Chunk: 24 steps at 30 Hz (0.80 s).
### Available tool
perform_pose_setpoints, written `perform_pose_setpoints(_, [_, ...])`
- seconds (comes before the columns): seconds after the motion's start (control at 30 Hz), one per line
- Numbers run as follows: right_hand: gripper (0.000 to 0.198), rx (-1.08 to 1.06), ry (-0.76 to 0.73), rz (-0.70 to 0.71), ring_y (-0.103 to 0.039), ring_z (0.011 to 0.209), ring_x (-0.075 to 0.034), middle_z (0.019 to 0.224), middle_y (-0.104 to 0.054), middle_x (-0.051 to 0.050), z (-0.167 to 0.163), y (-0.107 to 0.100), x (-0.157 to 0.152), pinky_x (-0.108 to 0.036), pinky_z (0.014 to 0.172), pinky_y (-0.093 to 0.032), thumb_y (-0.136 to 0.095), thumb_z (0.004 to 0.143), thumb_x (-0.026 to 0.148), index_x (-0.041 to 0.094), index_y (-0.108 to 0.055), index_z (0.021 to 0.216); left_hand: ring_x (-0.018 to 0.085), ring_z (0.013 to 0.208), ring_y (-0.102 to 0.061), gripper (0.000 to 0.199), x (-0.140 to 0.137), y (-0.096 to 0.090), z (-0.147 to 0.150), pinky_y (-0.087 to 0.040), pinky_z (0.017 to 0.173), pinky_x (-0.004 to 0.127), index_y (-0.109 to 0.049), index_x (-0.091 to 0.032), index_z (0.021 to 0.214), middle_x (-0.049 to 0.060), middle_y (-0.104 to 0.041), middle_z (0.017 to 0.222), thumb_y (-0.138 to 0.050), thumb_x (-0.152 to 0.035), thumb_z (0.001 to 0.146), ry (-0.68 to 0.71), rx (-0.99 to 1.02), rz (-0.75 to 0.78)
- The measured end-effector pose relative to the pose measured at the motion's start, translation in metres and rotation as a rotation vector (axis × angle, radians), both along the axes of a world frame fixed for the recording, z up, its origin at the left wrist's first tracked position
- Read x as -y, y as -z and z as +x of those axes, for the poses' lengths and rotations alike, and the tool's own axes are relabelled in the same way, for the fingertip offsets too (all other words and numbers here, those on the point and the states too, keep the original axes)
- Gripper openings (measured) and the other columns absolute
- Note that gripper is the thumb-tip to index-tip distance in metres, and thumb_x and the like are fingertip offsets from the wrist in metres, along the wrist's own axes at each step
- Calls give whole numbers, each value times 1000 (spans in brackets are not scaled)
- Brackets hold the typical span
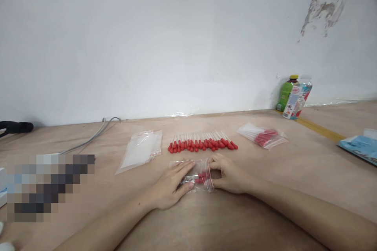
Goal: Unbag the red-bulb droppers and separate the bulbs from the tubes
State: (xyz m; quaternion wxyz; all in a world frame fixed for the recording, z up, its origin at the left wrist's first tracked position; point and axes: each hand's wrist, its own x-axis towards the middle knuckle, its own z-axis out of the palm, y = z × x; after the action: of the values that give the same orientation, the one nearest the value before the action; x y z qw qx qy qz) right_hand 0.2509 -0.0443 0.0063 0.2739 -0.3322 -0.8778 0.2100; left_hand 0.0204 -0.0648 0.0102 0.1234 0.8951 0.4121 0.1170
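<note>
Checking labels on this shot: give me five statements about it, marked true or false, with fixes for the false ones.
1. The left hand lies on a clear bag. True.
2. The right hand is off the bag. False: it touches the bag's red-striped end.
3. The row of red-tipped sticks lies beyond both hands. True.
4. The filled bag lies left of that row. False: it lies to the right; the flat bags lie to the left.
5. A green bottle and a labelled clear bottle stand near the wall. True.
</note>
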Motion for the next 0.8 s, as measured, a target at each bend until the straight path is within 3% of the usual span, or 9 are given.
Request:
perform_pose_setpoints(0.17, [11,-36,99,-61,-45,61,-11,66,-52,2,-6,1,5,-22,55,-34,-61,69,22,17,-52,71,23,129,-24,55,0,0,0,-24,106,43,-22,-22,136,6,-29,141,-36,-45,87,24,9,3])
perform_pose_setpoints(0.33, [10,-148,45,-155,-45,58,-9,65,-51,4,-4,3,7,-20,52,-35,-59,70,23,18,-50,72,23,130,-22,58,0,-1,-2,-23,106,43,-20,-22,137,6,-27,141,-36,-46,87,30,-9,-12])
perform_pose_setpoints(0.43, [10,-283,15,-313,-49,61,-9,69,-54,3,1,3,3,-20,54,-39,-57,71,21,17,-51,77,23,130,-22,57,0,-2,-2,-23,106,43,-20,-22,137,5,-26,142,-35,-46,87,38,-19,-9])
perform_pose_setpoints(0.57, [22,-397,89,-549,-49,52,-8,58,-52,5,18,-4,-6,-20,50,-38,-64,67,28,16,-50,80,22,130,-21,58,1,-5,-2,-23,106,42,-17,-23,138,5,-24,142,-34,-47,87,38,-56,-10])
perform_pose_setpoints(0.67, [27,-456,66,-594,-55,62,-9,69,-61,0,40,-15,-16,-22,59,-42,-65,67,34,15,-52,82,24,130,-22,54,5,-11,-2,-24,104,43,-22,-26,136,5,-23,143,-33,-46,87,54,-124,25])
perform_pose_setpoints(0.73, [30,-461,80,-554,-58,70,-11,78,-64,-3,58,-25,-23,-25,65,-44,-65,68,37,14,-56,85,26,127,-29,50,9,-18,-1,-28,101,44,-30,-26,133,7,-30,140,-35,-46,87,55,-178,90])
perform_pose_setpoints(0.8, [33,-466,139,-515,-60,71,-13,79,-65,-4,74,-35,-30,-26,65,-46,-64,68,40,15,-57,89,28,115,-45,47,12,-27,1,-34,95,46,-43,-24,125,10,-48,126,-42,-47,83,34,-227,162])
